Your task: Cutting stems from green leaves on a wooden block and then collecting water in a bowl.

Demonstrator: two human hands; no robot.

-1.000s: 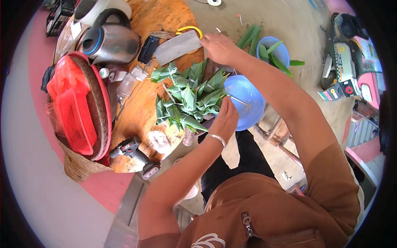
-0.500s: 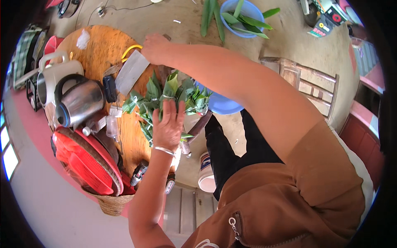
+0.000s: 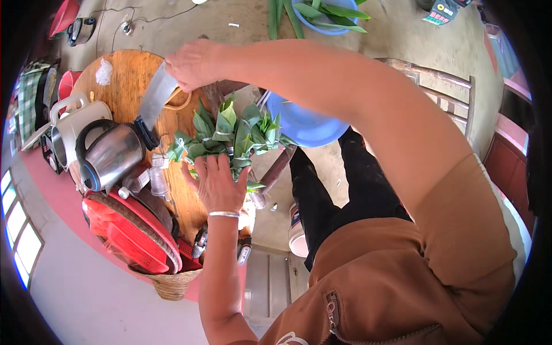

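Note:
My right hand (image 3: 192, 64) reaches across to the far side of the round wooden table (image 3: 123, 63), its fingers closed on a cleaver. The wide grey cleaver (image 3: 156, 98) slants toward the kettle's handle. Tied bundles of green leaves (image 3: 233, 129) lie on the near right part of the table, some bound with pale ties. Against their near edge rests my left hand (image 3: 220, 187), palm down with fingers spread and a silver bangle at the wrist. A tan loop (image 3: 183, 102) lies below the right hand, partly hidden.
A steel kettle (image 3: 112, 152), a pale jug (image 3: 83, 123) and clear plastic cups (image 3: 157, 181) crowd the table's left. Red baskets (image 3: 129, 233) sit near its front. A blue basin (image 3: 305, 123) is right of the leaves; another blue bowl (image 3: 333, 26) holds long leaves. A wooden chair (image 3: 443, 92) stands right.
My right hand has moved left with the cleaver, whose blade now stands more steeply. My left hand has shifted toward the near edge of the bundles. More of the blue basin shows.

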